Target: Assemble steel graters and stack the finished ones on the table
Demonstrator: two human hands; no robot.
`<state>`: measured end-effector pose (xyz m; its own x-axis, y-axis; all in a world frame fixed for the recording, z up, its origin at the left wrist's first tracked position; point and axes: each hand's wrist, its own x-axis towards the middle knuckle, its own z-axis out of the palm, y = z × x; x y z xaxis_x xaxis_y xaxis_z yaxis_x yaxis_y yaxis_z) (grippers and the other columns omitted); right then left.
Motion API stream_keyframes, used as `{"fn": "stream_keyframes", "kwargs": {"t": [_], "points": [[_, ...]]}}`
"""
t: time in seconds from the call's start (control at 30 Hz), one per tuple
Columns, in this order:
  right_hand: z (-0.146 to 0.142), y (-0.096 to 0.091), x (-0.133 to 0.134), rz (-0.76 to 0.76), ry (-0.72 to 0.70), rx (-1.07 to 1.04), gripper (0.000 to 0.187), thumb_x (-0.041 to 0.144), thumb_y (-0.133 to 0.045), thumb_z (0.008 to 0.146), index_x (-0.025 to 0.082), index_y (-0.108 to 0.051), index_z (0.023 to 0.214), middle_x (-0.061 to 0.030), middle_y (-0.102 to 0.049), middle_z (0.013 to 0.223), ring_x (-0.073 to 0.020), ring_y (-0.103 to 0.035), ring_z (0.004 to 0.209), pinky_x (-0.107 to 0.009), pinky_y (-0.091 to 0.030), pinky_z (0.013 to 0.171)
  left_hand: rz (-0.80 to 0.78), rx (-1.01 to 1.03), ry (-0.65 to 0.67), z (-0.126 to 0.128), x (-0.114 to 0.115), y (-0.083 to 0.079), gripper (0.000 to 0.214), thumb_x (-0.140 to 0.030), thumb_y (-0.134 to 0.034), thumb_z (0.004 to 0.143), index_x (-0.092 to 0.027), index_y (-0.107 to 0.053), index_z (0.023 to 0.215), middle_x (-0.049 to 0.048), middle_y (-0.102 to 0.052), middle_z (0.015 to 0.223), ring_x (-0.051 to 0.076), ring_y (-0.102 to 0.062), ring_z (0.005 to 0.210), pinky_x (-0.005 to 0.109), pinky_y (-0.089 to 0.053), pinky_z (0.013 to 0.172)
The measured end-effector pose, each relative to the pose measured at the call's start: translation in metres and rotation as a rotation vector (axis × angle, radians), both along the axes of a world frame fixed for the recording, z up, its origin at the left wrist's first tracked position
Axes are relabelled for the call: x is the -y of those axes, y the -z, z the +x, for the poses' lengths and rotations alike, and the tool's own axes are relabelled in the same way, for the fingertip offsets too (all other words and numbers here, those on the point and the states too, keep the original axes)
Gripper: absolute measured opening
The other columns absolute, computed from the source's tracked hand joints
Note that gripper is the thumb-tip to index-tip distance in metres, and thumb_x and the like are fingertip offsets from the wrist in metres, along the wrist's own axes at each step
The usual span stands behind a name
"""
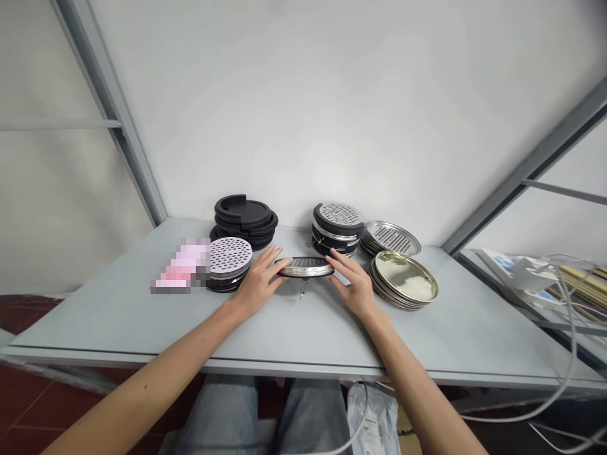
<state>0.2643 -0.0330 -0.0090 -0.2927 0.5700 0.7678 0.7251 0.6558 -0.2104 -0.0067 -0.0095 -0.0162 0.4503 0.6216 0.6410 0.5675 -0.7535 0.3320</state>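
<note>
A flat round metal disc with a grated top (pixel 306 266) lies on the grey table (pixel 142 316), held between both hands. My left hand (pixel 260 281) touches its left edge with fingers stretched toward it. My right hand (pixel 353 283) presses its right edge, fingers extended and close together. A small metal clip hangs under the disc's front.
Behind are a stack of black round rings (pixel 244 220), a stack topped by a perforated disc (pixel 230 262), a stack of assembled black-and-metal units (pixel 336 227), slotted metal lids (pixel 391 238) and gold-coloured pans (pixel 403 278). Cables and papers lie at the right.
</note>
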Motion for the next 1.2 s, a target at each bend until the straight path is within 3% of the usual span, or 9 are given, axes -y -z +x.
{"fn": "stream_keyframes", "kwargs": {"t": [0.13,0.2,0.3,0.47,0.9,1.2], "points": [[-0.001,-0.006,0.002,-0.058,0.007,0.167,0.062,0.023,-0.056,0.088,0.027,-0.034,0.147,-0.0067,-0.045,0.145,-0.0288,-0.026,0.142,-0.057,-0.028,0.113,-0.046,0.004,0.007,0.000,0.000,0.001,0.042,-0.014,-0.052,0.090,-0.023,-0.053,0.131,0.0108,-0.041,0.148,0.028,-0.026,0.143,0.052,-0.031,0.112],[-0.001,-0.006,0.002,-0.100,-0.006,0.198,0.070,0.021,-0.055,0.088,0.025,-0.024,0.150,-0.0070,-0.042,0.148,-0.0282,-0.022,0.144,-0.058,-0.025,0.114,-0.049,0.001,0.025,0.000,0.000,0.001,0.042,-0.012,-0.052,0.089,-0.023,-0.054,0.129,0.0096,-0.046,0.144,0.028,-0.026,0.143,0.054,-0.031,0.112],[0.000,-0.002,0.001,-0.175,-0.029,0.174,0.071,0.022,-0.053,0.089,0.024,-0.019,0.152,-0.0086,-0.042,0.147,-0.0265,-0.031,0.141,-0.054,-0.029,0.114,-0.053,-0.006,0.050,0.000,0.000,-0.001,0.041,-0.011,-0.053,0.088,-0.024,-0.054,0.127,0.0066,-0.057,0.134,0.027,-0.034,0.139,0.055,-0.031,0.111],[0.003,0.004,0.000,-0.309,-0.074,0.109,0.057,0.025,-0.050,0.093,0.024,-0.033,0.147,-0.0095,-0.046,0.144,-0.0246,-0.047,0.131,-0.046,-0.042,0.107,-0.105,-0.022,0.077,0.000,0.001,-0.005,0.039,-0.014,-0.052,0.091,-0.024,-0.053,0.128,0.0066,-0.058,0.133,0.023,-0.048,0.129,0.052,-0.030,0.112],[0.001,0.000,0.001,-0.310,-0.064,0.065,0.056,0.026,-0.048,0.093,0.023,-0.034,0.147,-0.0101,-0.048,0.142,-0.0252,-0.048,0.130,-0.046,-0.042,0.107,-0.080,0.048,0.105,0.001,0.001,-0.007,0.044,-0.021,-0.054,0.092,-0.026,-0.049,0.136,0.0085,-0.059,0.133,0.024,-0.051,0.128,0.047,-0.040,0.107],[0.000,-0.001,0.002,-0.263,-0.073,0.000,0.052,0.026,-0.051,0.091,0.024,-0.042,0.142,-0.0097,-0.050,0.141,-0.0253,-0.048,0.130,-0.047,-0.040,0.108,-0.107,0.051,0.098,0.001,0.002,-0.008,0.040,-0.021,-0.056,0.091,-0.024,-0.054,0.131,0.0084,-0.062,0.129,0.024,-0.054,0.124,0.046,-0.043,0.105]]}}
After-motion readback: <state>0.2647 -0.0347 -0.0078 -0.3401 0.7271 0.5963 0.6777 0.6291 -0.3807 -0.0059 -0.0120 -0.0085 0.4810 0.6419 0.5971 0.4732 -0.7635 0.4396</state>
